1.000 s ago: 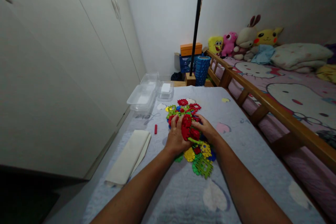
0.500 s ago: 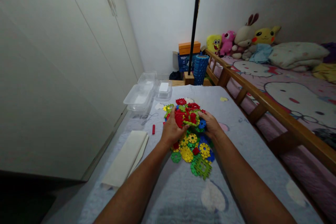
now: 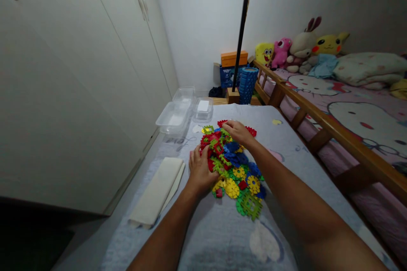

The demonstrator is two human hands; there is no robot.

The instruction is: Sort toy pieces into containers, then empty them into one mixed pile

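Note:
A heap of plastic interlocking building pieces, red, green, blue and yellow, lies on the cloth-covered table. My left hand rests against the heap's near left side, fingers spread beside red and green pieces. Across the far side reaches my right hand, its fingers stretched out over red and green pieces; what lies under the palm is hidden. Yellow gear-shaped discs and a green square piece are at the near edge of the heap.
Clear plastic containers stand at the far left, with a smaller one beside them. A folded cream cloth lies to the left. A wooden bed rail runs along the right. Behind the table stands a black pole.
The red and green pieces gathered between my hands now lie on the heap's left side. My right hand has moved to the far side, my left slightly nearer. The loose red strip no longer shows.

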